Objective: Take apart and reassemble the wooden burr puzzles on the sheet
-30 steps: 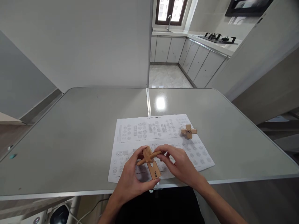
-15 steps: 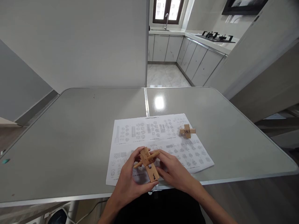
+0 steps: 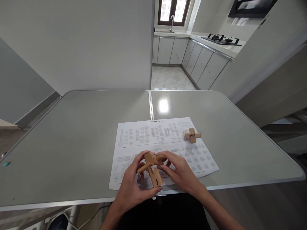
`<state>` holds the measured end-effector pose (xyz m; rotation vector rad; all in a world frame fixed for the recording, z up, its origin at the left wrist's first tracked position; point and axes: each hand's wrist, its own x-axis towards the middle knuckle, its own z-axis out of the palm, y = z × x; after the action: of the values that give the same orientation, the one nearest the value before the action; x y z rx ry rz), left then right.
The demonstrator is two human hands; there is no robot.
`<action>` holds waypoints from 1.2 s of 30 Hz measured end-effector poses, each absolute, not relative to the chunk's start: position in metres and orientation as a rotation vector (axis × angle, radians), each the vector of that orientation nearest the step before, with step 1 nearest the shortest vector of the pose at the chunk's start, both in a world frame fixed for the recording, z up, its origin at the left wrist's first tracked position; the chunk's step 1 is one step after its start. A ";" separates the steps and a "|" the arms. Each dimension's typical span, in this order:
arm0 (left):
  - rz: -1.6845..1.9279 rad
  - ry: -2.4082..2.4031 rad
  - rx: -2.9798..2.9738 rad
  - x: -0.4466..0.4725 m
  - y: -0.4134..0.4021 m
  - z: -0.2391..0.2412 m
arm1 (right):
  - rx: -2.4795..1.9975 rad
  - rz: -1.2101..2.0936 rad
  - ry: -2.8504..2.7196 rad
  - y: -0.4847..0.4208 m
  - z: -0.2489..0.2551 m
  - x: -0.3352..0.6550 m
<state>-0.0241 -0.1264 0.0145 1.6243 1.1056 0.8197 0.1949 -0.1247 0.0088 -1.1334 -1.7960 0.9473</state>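
Note:
My left hand (image 3: 130, 183) is closed around a notched wooden puzzle block (image 3: 157, 179), thumb at its near end and fingers at its far end. A dark mark is drawn on the block's near end. Across its notch lies a thinner wooden puzzle bar (image 3: 144, 167), sticking out to the left. My right hand (image 3: 181, 171) pinches wood at the right side of the notch; the fingers partly hide how the pieces meet there. Both hands are just above a printed sheet (image 3: 140, 150) covered in small diagrams.
A cross-shaped wooden puzzle assembly (image 3: 192, 135), marked with a dark letter, rests on the sheet's right part. The grey folding table (image 3: 72, 140) has a metal seam (image 3: 151, 105) down its middle. A small teal bit (image 3: 6, 164) lies at the left edge.
My right fingers have turned the wood on the right side of the notch, and more of the notch shows. The left hand keeps its hold. The cross-shaped assembly stays put.

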 end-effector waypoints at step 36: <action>0.844 1.265 1.633 -0.020 -0.127 0.012 | -1.531 0.078 -1.972 -0.111 -0.029 0.190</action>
<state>-0.0201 -0.1266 0.0119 1.6326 1.2648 0.8437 0.1897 -0.1114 -0.0290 -1.5313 -1.9716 0.0778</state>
